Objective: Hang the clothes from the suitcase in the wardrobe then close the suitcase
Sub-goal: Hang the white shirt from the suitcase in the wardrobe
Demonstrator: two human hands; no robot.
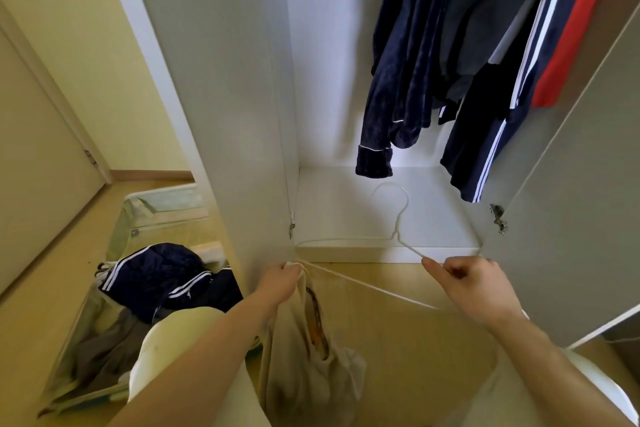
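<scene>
At lower centre, the left hand (281,282) pinches the limp, light cream garment (304,350) against the thin hanger (398,232), whose right arm the right hand (467,282) grips; it looks best held at its shoulders.

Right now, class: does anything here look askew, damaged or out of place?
Nothing looks damaged or spilled. The white hanger is tilted, only because the left hand and right hand hold its ends while fitting the cream garment. The suitcase lies open, clothes bunched inside.
</scene>
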